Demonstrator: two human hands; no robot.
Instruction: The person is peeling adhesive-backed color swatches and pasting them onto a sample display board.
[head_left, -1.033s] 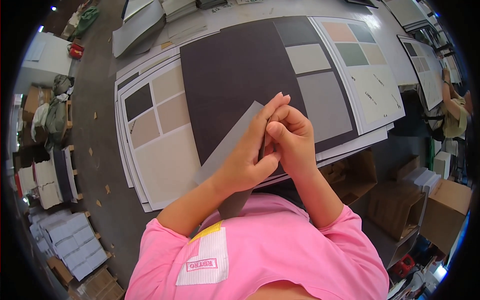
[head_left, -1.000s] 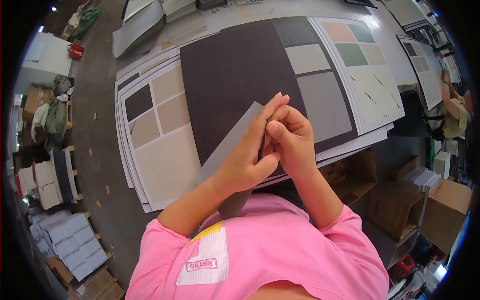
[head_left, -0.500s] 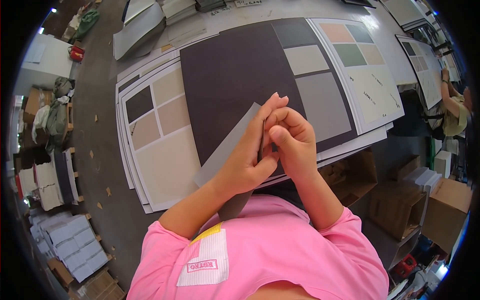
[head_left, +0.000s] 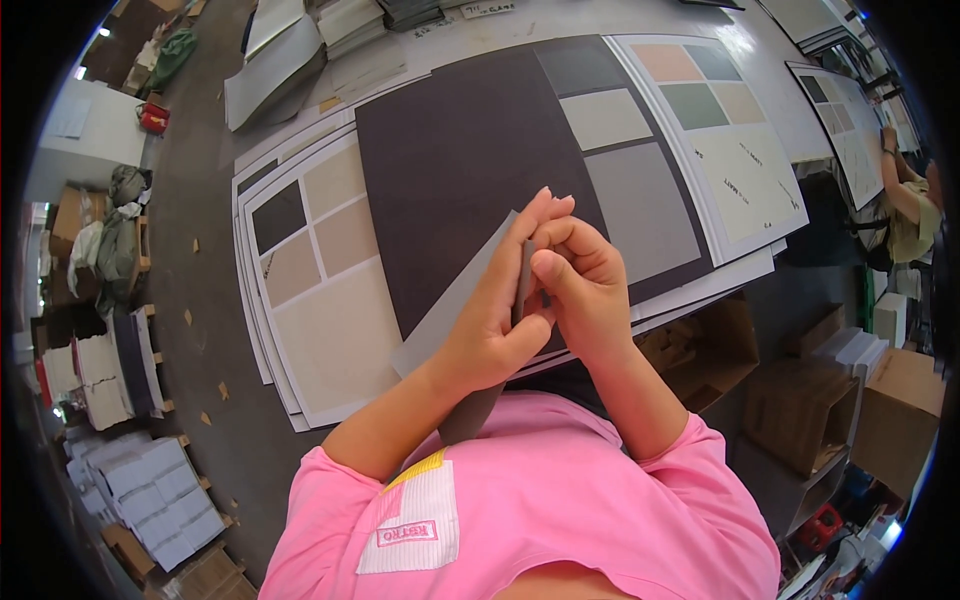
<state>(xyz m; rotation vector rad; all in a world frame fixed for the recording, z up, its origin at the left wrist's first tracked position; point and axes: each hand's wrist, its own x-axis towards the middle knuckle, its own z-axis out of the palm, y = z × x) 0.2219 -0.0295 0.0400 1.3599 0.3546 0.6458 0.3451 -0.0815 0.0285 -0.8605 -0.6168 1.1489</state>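
A thin grey sheet (head_left: 452, 298) is held in front of my chest, over the near edge of a dark sample board (head_left: 460, 190). My left hand (head_left: 500, 305) lies along the sheet with fingers stretched and thumb bent inward, the sheet's edge standing upright between palm and thumb. A darker tail of the sheet hangs below my left wrist. My right hand (head_left: 588, 280) is curled close against the left, thumb and fingers pinched at the sheet's edge. Their exact contact is partly hidden. On the dark board's right side sit grey and off-white swatches (head_left: 640, 210).
Stacked white-bordered sample boards (head_left: 325, 330) lie left; another board with coloured swatches (head_left: 735, 190) lies right. Grey sheets (head_left: 275, 70) are piled at the far left of the table. Cardboard boxes (head_left: 795, 415) stand at right. A co-worker (head_left: 908, 195) handles a board at far right.
Both hands stay almost in place. The right thumb and fingers shift slightly, and a little more of the sheet's edge shows between the hands. The view tilts a little.
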